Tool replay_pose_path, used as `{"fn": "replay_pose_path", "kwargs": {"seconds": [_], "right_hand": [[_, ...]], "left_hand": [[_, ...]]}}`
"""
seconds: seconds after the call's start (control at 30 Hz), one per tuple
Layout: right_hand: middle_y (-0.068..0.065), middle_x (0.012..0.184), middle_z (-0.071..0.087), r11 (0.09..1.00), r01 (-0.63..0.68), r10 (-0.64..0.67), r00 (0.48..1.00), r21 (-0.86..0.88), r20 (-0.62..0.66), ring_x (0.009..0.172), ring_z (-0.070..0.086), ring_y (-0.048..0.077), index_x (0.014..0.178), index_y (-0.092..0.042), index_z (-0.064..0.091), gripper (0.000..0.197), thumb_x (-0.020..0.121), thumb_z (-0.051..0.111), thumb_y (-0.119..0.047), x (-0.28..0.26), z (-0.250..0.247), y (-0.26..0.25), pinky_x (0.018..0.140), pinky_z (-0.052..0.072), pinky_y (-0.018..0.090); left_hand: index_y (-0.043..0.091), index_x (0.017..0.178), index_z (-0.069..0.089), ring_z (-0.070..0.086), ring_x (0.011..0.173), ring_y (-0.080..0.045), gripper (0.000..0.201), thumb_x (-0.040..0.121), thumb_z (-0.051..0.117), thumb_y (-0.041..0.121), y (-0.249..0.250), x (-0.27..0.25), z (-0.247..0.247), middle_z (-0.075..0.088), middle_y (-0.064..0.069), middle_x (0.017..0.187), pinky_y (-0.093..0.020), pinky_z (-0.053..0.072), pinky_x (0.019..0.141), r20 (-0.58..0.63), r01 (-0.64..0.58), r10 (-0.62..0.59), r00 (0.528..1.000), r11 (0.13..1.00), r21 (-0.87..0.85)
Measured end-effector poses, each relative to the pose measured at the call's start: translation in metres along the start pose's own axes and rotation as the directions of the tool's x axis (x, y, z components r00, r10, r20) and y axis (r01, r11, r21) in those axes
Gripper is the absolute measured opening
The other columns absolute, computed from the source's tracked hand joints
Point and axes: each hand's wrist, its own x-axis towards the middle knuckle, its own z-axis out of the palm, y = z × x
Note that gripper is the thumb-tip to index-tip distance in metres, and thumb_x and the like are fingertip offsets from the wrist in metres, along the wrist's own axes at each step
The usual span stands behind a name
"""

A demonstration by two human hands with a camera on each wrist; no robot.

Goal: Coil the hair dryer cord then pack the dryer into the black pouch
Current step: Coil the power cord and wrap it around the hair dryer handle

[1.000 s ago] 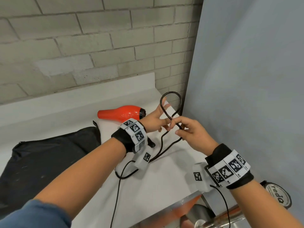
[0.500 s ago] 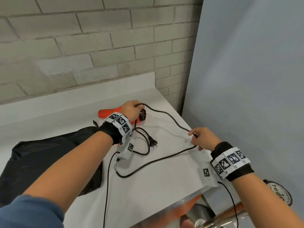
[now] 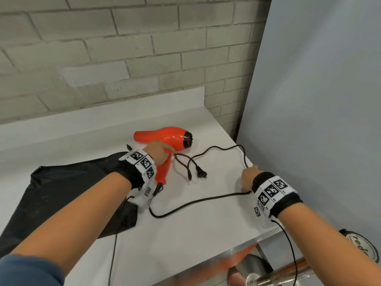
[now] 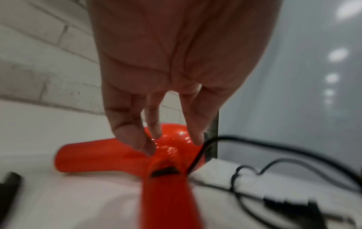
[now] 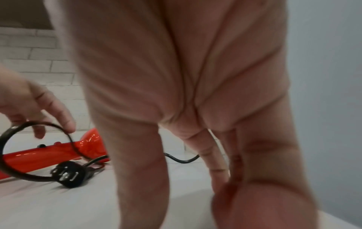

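The red hair dryer (image 3: 165, 137) lies on the white table (image 3: 185, 234) with its handle pointing toward me. My left hand (image 3: 158, 151) hovers over the joint of handle and body. In the left wrist view its fingers (image 4: 133, 136) hang nearly straight, one fingertip touching the black cord (image 4: 197, 156). The cord (image 3: 198, 200) runs slack across the table to my right hand (image 3: 247, 178), which grips it at the table's right edge. The plug (image 3: 201, 175) lies loose between my hands. The black pouch (image 3: 72, 193) lies flat at the left, partly under my left forearm.
A brick wall (image 3: 103, 48) stands behind the table and a grey panel (image 3: 309, 100) closes its right side. The table's front edge drops off near my right wrist. Below it are metal fittings (image 3: 257, 271) and a round labelled object (image 3: 360, 246).
A second ago both hands held a cord loop in the air. The left hand has since dropped to the dryer's handle, and the right has drawn the cord to the table's right edge.
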Motion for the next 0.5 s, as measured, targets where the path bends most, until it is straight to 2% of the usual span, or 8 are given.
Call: {"fn": "replay_pose_path", "kwargs": {"seconds": [0.07, 0.17, 0.23, 0.3, 0.33, 0.4, 0.43, 0.5], "right_hand": [[0.012, 0.135, 0.046, 1.000, 0.010, -0.010, 1.000, -0.024, 0.003, 0.130, 0.037, 0.026, 0.129, -0.003, 0.042, 0.039, 0.096, 0.039, -0.022, -0.001, 0.001, -0.002, 0.104, 0.032, 0.031], [0.013, 0.135, 0.040, 1.000, -0.020, 0.020, 1.000, 0.022, -0.011, 0.125, 0.038, 0.028, 0.127, -0.007, 0.042, 0.041, 0.091, 0.045, -0.023, 0.003, 0.007, -0.009, 0.101, 0.037, 0.035], [0.014, 0.136, 0.031, 0.992, -0.053, 0.058, 0.998, 0.112, -0.037, 0.122, 0.038, 0.032, 0.129, -0.010, 0.040, 0.045, 0.087, 0.050, -0.025, 0.001, 0.009, -0.021, 0.096, 0.042, 0.037], [0.014, 0.138, 0.027, 0.988, -0.058, 0.071, 0.994, 0.141, -0.085, 0.123, 0.035, 0.033, 0.130, -0.014, 0.039, 0.047, 0.086, 0.050, -0.025, -0.002, 0.010, -0.032, 0.096, 0.041, 0.038], [0.014, 0.138, 0.027, 0.989, -0.020, 0.039, 0.991, 0.143, -0.130, 0.124, 0.034, 0.033, 0.131, -0.014, 0.038, 0.047, 0.087, 0.050, -0.026, -0.005, 0.010, -0.037, 0.096, 0.040, 0.039], [0.013, 0.134, 0.034, 0.962, 0.154, -0.104, 0.971, 0.225, -0.217, 0.121, 0.039, 0.032, 0.130, -0.014, 0.040, 0.045, 0.088, 0.050, -0.026, -0.011, 0.009, -0.049, 0.097, 0.040, 0.039], [0.012, 0.131, 0.039, 0.914, 0.274, -0.203, 0.948, 0.299, -0.247, 0.119, 0.043, 0.030, 0.129, -0.015, 0.042, 0.043, 0.088, 0.050, -0.024, -0.014, 0.007, -0.055, 0.097, 0.041, 0.036], [0.011, 0.128, 0.045, 0.750, 0.503, -0.411, 0.863, 0.430, -0.293, 0.115, 0.049, 0.026, 0.131, -0.020, 0.042, 0.044, 0.088, 0.051, -0.016, -0.020, 0.002, -0.068, 0.095, 0.040, 0.030]], "left_hand": [[0.026, 0.133, 0.043, 0.054, 0.112, -0.028, 0.047, 0.090, 0.041, 0.007, -0.010, -0.008, 0.007, 0.052, -0.011, 0.132, -0.024, 0.042, 0.086, 0.146, 0.021, -0.040, 0.988, 0.992, 0.126], [0.031, 0.142, 0.024, 0.054, 0.094, -0.029, 0.060, 0.090, 0.040, 0.006, -0.017, -0.011, 0.018, 0.046, -0.018, 0.133, -0.023, 0.043, 0.065, 0.272, 0.041, -0.065, 0.960, 0.995, 0.093], [0.035, 0.139, 0.029, 0.056, 0.093, -0.029, 0.061, 0.087, 0.045, 0.008, -0.021, -0.009, 0.022, 0.043, -0.016, 0.135, -0.026, 0.049, 0.062, 0.283, 0.104, -0.090, 0.955, 0.994, -0.035], [0.036, 0.131, 0.037, 0.059, 0.092, -0.029, 0.053, 0.085, 0.053, 0.016, -0.022, -0.008, 0.023, 0.046, -0.013, 0.130, -0.029, 0.052, 0.063, 0.267, 0.119, -0.078, 0.961, 0.983, -0.138], [0.035, 0.127, 0.041, 0.058, 0.090, -0.028, 0.049, 0.084, 0.056, 0.019, -0.022, -0.008, 0.024, 0.049, -0.011, 0.126, -0.028, 0.052, 0.061, 0.250, 0.114, -0.069, 0.966, 0.979, -0.169], [0.033, 0.120, 0.047, 0.058, 0.085, -0.026, 0.043, 0.081, 0.061, 0.020, -0.021, -0.007, 0.025, 0.051, -0.010, 0.120, -0.026, 0.051, 0.056, 0.204, 0.101, -0.054, 0.977, 0.969, -0.226], [0.034, 0.118, 0.049, 0.058, 0.083, -0.026, 0.041, 0.080, 0.062, 0.021, -0.020, -0.006, 0.024, 0.051, -0.010, 0.117, -0.025, 0.051, 0.054, 0.182, 0.096, -0.049, 0.982, 0.961, -0.259], [0.034, 0.118, 0.050, 0.061, 0.075, -0.026, 0.041, 0.081, 0.062, 0.025, -0.015, -0.006, 0.019, 0.055, -0.011, 0.111, -0.025, 0.052, 0.052, 0.174, 0.094, -0.037, 0.984, 0.938, -0.333]]}}
